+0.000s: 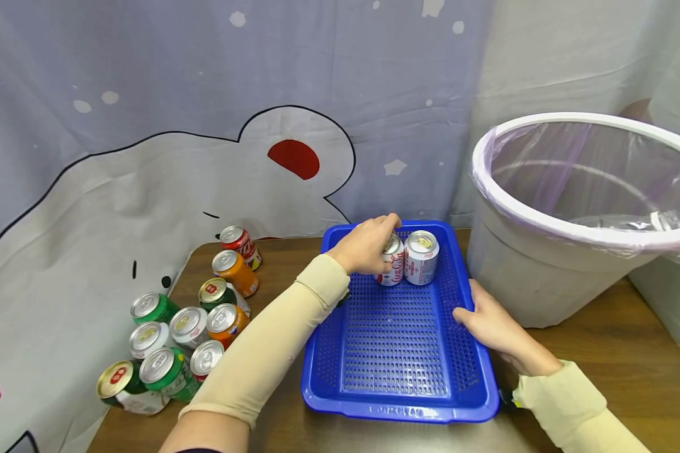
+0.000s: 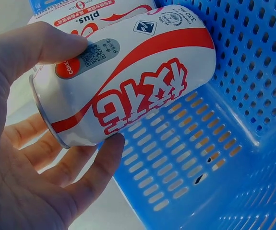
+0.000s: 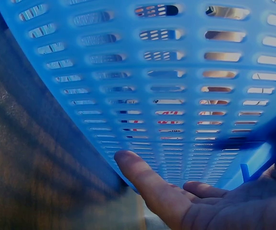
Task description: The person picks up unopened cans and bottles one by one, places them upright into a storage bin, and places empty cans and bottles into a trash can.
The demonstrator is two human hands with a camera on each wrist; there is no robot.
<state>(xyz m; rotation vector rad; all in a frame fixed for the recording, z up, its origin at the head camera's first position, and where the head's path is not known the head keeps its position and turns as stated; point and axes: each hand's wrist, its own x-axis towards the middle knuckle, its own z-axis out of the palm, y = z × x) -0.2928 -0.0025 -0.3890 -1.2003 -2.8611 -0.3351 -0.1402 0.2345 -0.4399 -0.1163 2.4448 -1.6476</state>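
My left hand (image 1: 365, 246) holds a white and red Coca-Cola can (image 1: 396, 269) at the far end of a blue plastic basket (image 1: 399, 410). In the left wrist view, the thumb lies on one side of this can (image 2: 142, 76) and the fingers on the other. A second white can (image 1: 421, 258) stands upright beside it on the right. My right hand (image 1: 490, 318) grips the basket's right rim, thumb over the inner side. The right wrist view shows that hand's fingers (image 3: 152, 187) by the perforated outer wall.
Several drink cans stand grouped at left, among them a red can (image 1: 240, 246), an orange can (image 1: 235, 273) and a green can (image 1: 170, 374). A large bin (image 1: 515, 270) with a purple liner is right of the basket. A patterned curtain (image 1: 396, 126) hangs behind the wooden table (image 1: 286, 371).
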